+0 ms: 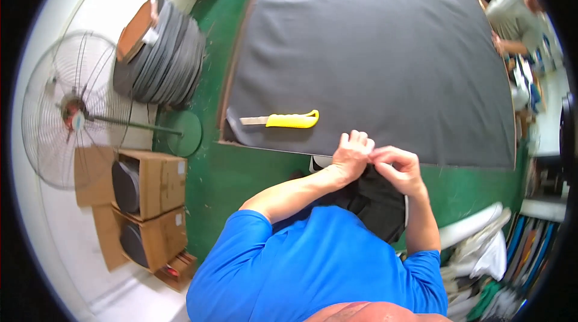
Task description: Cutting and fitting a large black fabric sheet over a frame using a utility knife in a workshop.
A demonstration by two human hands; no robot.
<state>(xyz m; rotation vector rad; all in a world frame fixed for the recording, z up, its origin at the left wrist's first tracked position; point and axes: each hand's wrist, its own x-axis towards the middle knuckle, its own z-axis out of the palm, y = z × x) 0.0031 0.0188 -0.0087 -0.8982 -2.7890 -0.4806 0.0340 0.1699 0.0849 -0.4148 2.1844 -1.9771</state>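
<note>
Head view: my left hand (351,154) and right hand (397,168) both pinch black fabric (379,201) closed at the desk's (373,51) near edge; knife (283,120) lies unused near its left corner.

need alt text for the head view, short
Seen from above, a person in a blue shirt holds dark fabric with left hand and right hand at the edge of a grey-covered table. A yellow-handled knife lies nearby.
</note>
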